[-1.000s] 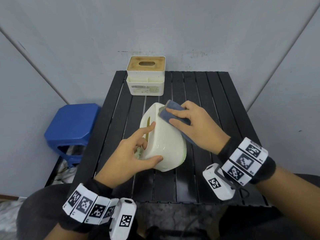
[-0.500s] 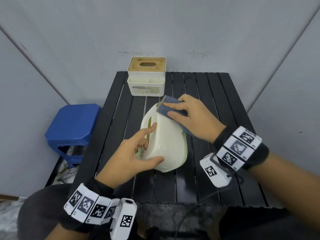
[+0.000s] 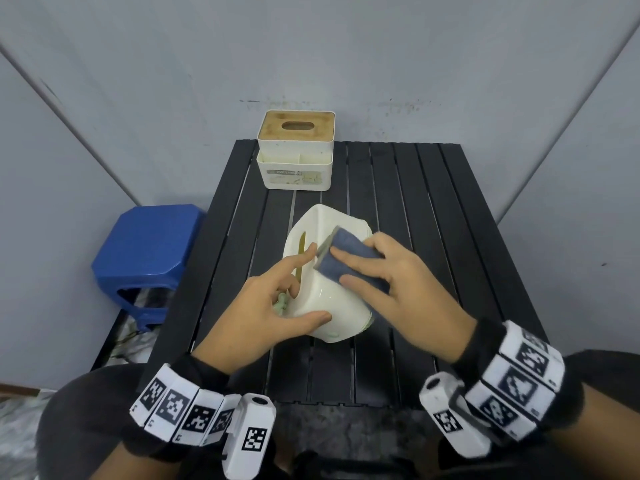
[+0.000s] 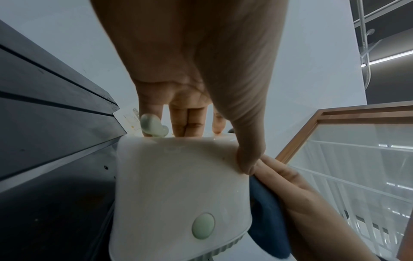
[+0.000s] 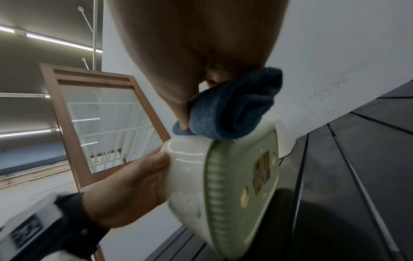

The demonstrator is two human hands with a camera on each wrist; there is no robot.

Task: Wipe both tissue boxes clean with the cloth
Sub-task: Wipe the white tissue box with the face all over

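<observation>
Near the middle of the black slatted table (image 3: 433, 209), the rounded white plastic tissue box (image 3: 332, 292) lies tipped on its side, gripped by the left hand (image 3: 263, 313) with thumb and fingers curled round its near end. The right hand (image 3: 405, 292) presses a folded blue cloth (image 3: 349, 258) flat-fingered against its upturned side. At the far edge stands a square white tissue box with a wooden lid (image 3: 296, 150).

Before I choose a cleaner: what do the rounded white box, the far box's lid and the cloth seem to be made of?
Rounded white tissue box: likely glossy moulded plastic; light glints on its curved shell, and its green base is ribbed.
Far tissue box: matte white body, probably plastic; its lid looks like bamboo or wood, tan and unglossed.
Blue cloth: soft napped fabric, maybe microfibre; fuzzy, folds thickly.
</observation>
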